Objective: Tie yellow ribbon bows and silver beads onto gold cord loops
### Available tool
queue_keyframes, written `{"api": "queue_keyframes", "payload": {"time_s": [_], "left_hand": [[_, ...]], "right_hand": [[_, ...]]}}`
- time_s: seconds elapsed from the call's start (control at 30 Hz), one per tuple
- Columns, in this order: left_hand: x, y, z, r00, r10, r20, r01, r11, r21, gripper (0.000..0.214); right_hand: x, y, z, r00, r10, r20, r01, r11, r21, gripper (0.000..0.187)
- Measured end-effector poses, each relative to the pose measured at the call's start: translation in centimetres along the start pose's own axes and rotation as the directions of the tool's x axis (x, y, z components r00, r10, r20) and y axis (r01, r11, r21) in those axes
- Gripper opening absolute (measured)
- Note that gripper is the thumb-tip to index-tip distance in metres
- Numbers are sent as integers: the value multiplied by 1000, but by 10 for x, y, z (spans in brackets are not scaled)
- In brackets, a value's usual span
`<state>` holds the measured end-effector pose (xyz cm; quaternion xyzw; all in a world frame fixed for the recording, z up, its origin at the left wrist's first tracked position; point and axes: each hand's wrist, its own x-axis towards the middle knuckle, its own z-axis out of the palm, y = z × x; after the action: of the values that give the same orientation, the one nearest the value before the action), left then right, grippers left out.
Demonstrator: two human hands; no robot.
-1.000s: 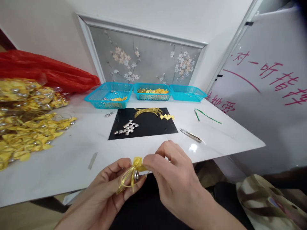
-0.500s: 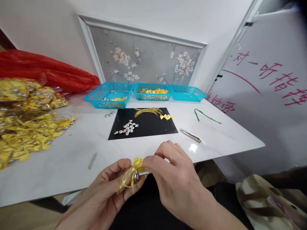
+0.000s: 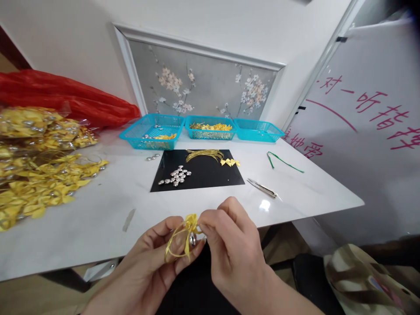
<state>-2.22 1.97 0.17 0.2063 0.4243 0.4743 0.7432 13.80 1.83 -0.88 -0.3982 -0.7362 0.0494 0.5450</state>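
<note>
Between my two hands, in front of the table's near edge, is a yellow ribbon bow (image 3: 190, 222) with thin gold cord looping from it and a silver bell (image 3: 192, 239) hanging below. My left hand (image 3: 154, 253) is closed around the bow's cord and bell from the left. The fingertips of my right hand (image 3: 232, 243) pinch the bow's right side; what lies exactly under them is hidden. On a black mat (image 3: 210, 175) beyond my hands lie loose silver bells (image 3: 179, 175), a bundle of gold cords (image 3: 205, 155) and several small yellow bows (image 3: 230, 162).
Three blue baskets (image 3: 151, 142) line the wall; the middle one holds yellow bows and cord. Thread snips (image 3: 261, 188) and a green tie (image 3: 285, 162) lie at the right. Finished-looking bow pieces (image 3: 49, 188) pile up at the left beside red mesh (image 3: 72, 98).
My right fingers have drawn in closer and pinch tighter at the bow's right side. The bow looks more bunched, and its cord loop has opened wider. The view has shifted slightly.
</note>
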Motion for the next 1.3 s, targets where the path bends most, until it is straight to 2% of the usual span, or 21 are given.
{"api": "queue_keyframes", "payload": {"time_s": [0.17,0.33,0.47,0.73,0.83,0.93,1.0,1.13,1.23,1.3], "left_hand": [[0,-3,3,997,10,73,-10,1000,0,26],[0,-7,1,999,30,45,-32,999,35,25],[-2,-8,0,993,79,88,-86,993,80,21],[-7,-6,5,976,215,-27,-207,964,164,26],[-6,-7,5,941,328,-85,-300,924,239,27],[-5,-9,3,862,486,-146,-410,837,363,24],[-6,-10,1,818,556,-144,-438,766,470,20],[-12,-10,5,764,634,-122,-447,656,608,16],[-14,-10,8,734,665,-135,-468,640,609,17],[-12,-12,6,736,662,-142,-471,651,596,17]], "right_hand": [[-3,-2,7,997,-44,-66,40,998,-54,22],[-2,-1,10,984,-123,-128,103,983,-151,23],[-1,-1,7,992,-103,-76,91,985,-147,22],[1,-3,0,988,-145,-51,135,978,-161,23],[1,-3,0,983,-179,-49,166,966,-198,23],[2,-2,0,975,-216,-45,199,948,-247,22],[3,-3,0,974,-222,-49,203,945,-258,22],[3,-5,2,973,-224,-56,206,951,-230,22],[0,-6,5,970,-238,-55,221,951,-215,21],[-2,-6,6,971,-231,-65,215,958,-190,21]]}}
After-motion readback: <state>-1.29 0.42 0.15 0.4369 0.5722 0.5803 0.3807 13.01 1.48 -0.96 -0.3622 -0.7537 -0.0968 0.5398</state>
